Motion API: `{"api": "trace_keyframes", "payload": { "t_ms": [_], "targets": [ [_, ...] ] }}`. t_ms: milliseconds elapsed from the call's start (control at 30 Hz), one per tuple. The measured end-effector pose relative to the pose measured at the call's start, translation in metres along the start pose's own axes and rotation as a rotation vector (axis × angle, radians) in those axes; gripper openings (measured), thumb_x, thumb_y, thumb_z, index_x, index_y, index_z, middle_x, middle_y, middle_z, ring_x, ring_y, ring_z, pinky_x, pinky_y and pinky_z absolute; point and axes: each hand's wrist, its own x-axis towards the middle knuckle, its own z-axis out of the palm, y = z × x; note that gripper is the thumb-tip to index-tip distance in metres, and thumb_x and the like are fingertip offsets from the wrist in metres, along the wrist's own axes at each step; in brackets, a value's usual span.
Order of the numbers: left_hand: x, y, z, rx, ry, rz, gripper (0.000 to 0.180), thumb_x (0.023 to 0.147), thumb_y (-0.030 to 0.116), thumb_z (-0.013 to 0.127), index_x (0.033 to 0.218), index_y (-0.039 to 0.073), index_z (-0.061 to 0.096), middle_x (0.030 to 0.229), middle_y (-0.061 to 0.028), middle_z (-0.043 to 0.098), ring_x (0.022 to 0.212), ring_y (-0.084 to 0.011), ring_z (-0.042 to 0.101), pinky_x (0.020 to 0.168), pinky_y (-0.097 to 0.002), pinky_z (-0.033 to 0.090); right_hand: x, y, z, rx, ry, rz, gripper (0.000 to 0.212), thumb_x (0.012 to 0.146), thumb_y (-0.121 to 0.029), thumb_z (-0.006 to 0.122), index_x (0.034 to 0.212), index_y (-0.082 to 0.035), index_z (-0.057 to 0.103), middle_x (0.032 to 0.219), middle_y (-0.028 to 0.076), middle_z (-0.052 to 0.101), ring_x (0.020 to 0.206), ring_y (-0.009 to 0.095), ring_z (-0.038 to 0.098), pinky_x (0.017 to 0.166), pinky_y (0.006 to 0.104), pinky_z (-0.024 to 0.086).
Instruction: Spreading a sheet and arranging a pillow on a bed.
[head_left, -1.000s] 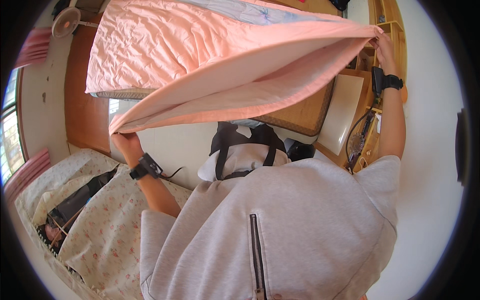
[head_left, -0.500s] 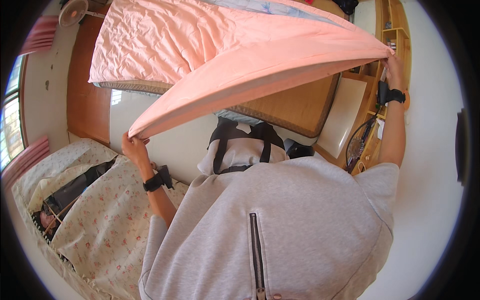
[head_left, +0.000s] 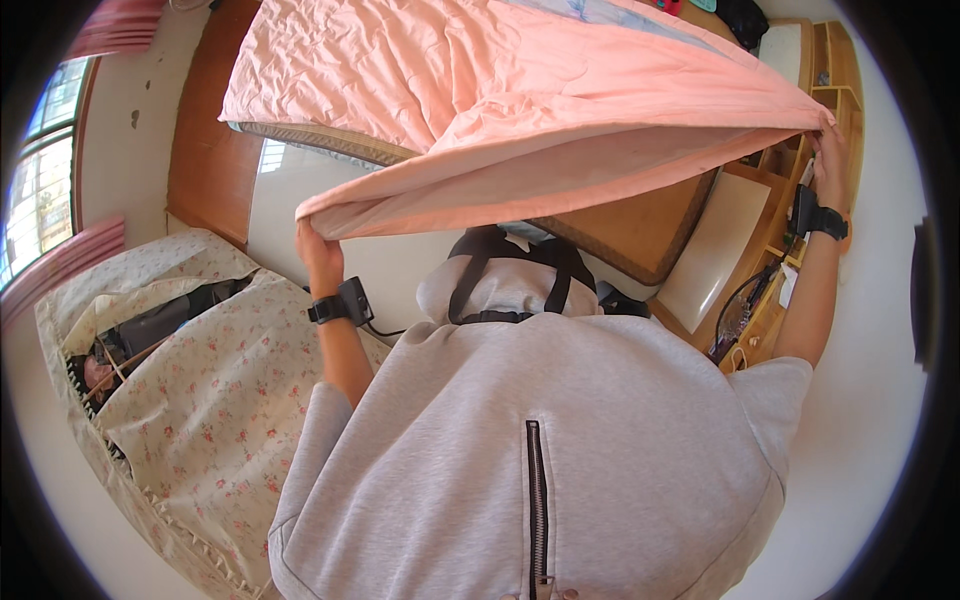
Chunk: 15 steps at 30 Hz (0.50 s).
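A pink quilt (head_left: 370, 75) is spread over the bed, wrinkled on the left, with a pale blue patterned surface showing at its top. Its near edge is lifted and stretched between my two hands, hanging in a long fold that shows a duller underside. At the fold's left end, my left hand (head_left: 320, 258) is closed on a corner of the quilt. Far to the right and higher up, my right hand (head_left: 829, 165) pinches the other corner beside the wooden shelves. Fabric partly hides the fingertips of both hands. Below the fold, a brown woven mattress (head_left: 640, 225) is exposed.
Wooden shelves (head_left: 838, 75) with small items and a cable run along the right wall. A floral cloth (head_left: 220, 400) covers a bulky thing at the left, dark items showing through its opening. A barred window (head_left: 45, 165) and pink curtains (head_left: 75, 255) are at far left.
The view has turned, shifting the scene rightward. The stretched quilt edge has slackened and opened, showing more of its underside. Both hands keep hold of their corners.
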Motion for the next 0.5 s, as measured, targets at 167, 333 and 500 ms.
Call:
{"api": "trace_keyframes", "payload": {
  "t_ms": [167,333,500],
  "targets": [
    [-0.024,0.045,-0.002,0.082,-0.316,-0.144,0.026,0.096,0.017,0.063,0.118,0.003,0.06,0.115,-0.0081,0.065,0.109,-0.0188,0.062,0.096,-0.0367,0.05,0.01,0.009,-0.018,0.036,0.002,-0.037,0.031,0.101,-0.022,0.059,0.123,0.0,0.062,0.115,0.01,0.066,0.101,0.02,0.066,0.089,0.0335,0.057],
    [-0.037,0.012,-0.023,1.12,0.115,0.285,0.008,0.092,0.014,0.063,0.091,0.007,0.059,0.076,-0.0095,0.066,0.065,-0.026,0.062,0.063,-0.0387,0.054,0.019,0.065,-0.068,-0.152,-0.105,0.076,0.032,0.104,-0.027,0.055,0.128,-0.006,0.059,0.111,0.002,0.065,0.095,0.013,0.061,0.082,0.0274,0.052],
    [-0.102,-0.117,-0.028,1.63,-0.366,-0.02,0.023,0.083,0.023,0.07,0.096,0.008,0.059,0.081,-0.0205,0.069,0.079,-0.0445,0.067,0.066,-0.0549,0.052,-0.041,0.162,-0.139,-1.283,0.293,0.126,0.031,0.098,-0.026,0.052,0.123,-0.014,0.066,0.104,0.017,0.072,0.09,0.029,0.072,0.066,0.0437,0.059]
  ]
}}
